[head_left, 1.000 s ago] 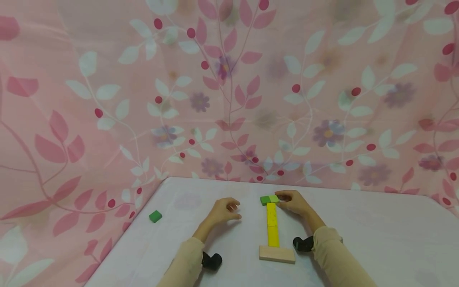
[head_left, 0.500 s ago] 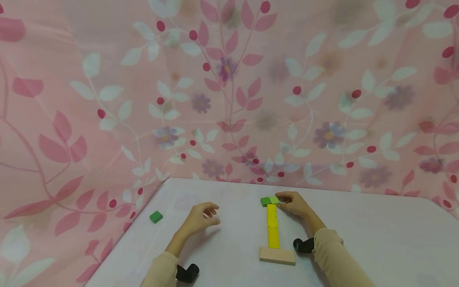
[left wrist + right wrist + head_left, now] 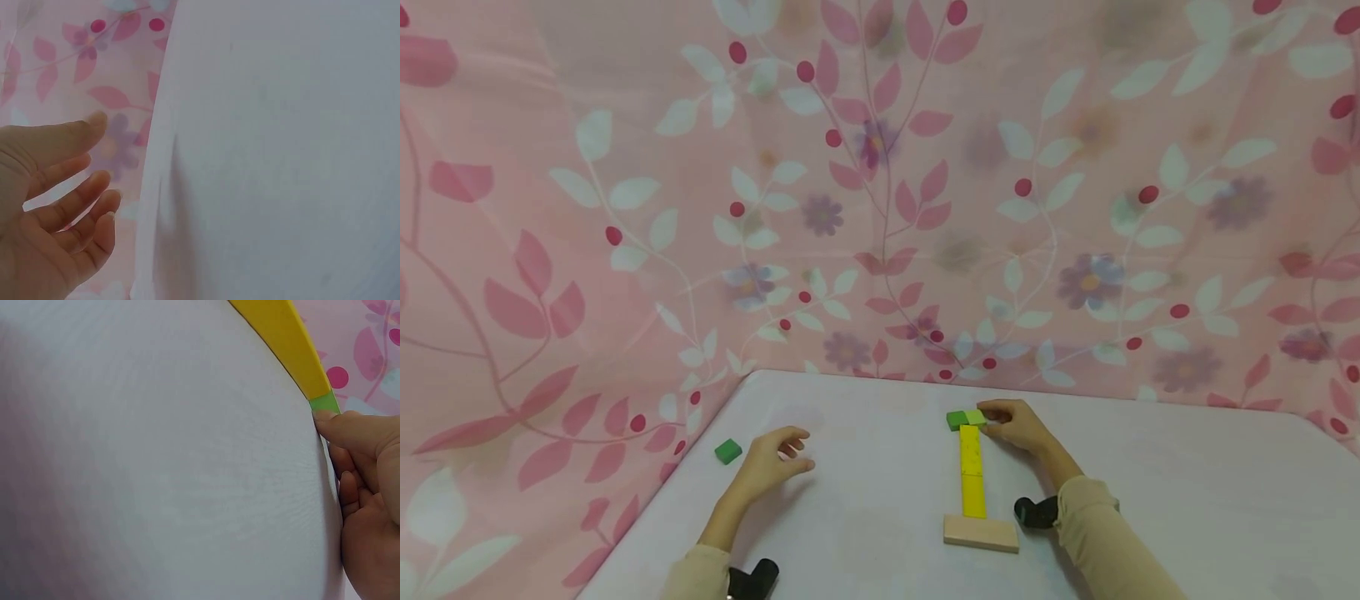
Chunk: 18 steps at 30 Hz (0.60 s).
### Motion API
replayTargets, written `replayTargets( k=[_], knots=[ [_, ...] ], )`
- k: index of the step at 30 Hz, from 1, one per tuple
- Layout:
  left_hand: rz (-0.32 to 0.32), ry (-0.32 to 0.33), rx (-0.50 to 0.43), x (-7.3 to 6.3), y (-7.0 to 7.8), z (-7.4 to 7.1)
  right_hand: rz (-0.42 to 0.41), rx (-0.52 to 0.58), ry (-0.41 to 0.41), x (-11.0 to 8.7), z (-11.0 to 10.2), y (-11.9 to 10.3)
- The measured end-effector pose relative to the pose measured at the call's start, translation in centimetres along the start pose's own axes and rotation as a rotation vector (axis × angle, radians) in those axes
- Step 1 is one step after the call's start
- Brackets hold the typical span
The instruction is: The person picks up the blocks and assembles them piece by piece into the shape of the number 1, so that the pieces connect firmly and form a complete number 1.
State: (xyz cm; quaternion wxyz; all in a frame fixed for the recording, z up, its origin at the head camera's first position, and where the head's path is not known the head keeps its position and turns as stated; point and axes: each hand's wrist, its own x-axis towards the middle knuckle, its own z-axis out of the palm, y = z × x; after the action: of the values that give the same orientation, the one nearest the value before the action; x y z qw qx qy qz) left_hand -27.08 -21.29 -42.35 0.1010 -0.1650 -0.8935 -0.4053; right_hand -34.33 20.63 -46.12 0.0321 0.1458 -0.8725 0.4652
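Observation:
My right hand (image 3: pixel 1018 427) pinches a light green block (image 3: pixel 973 417) between thumb and fingers at the far end of the layout. A darker green block (image 3: pixel 956 421) lies against its left side. Below them runs a yellow strip made of two blocks (image 3: pixel 972 467), ending at a plain wooden block (image 3: pixel 981 534). In the right wrist view, my thumb touches the green block (image 3: pixel 324 402) where it meets the yellow. My left hand (image 3: pixel 767 463) is over the table's left part with nothing in it, fingers loosely bent. Nearest to it, a loose green block (image 3: pixel 728 452) lies to its left.
A white cloth-covered table (image 3: pixel 880 500) carries the blocks. Behind it hangs a pink floral curtain (image 3: pixel 880 208), which also runs along the left side. A black wrist device (image 3: pixel 1036 512) sits by the right sleeve and another (image 3: pixel 754 579) by the left.
My left hand has moved left, away from the yellow strip and closer to the loose green block. The right hand stays at the light green block, and the blocks keep their places.

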Motion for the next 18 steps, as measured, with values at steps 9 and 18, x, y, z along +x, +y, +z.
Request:
replayTargets(
  k=[9,18],
  knots=[
    [-0.144,0.119,0.132,-1.0,-1.3,-2.7,-0.005,0.006,-0.01,0.0,-0.2,-0.3],
    [-0.166,0.2,0.257,-1.7,-3.5,-4.2,0.003,0.016,-0.012,-0.1,-0.2,-0.2]
  ],
)
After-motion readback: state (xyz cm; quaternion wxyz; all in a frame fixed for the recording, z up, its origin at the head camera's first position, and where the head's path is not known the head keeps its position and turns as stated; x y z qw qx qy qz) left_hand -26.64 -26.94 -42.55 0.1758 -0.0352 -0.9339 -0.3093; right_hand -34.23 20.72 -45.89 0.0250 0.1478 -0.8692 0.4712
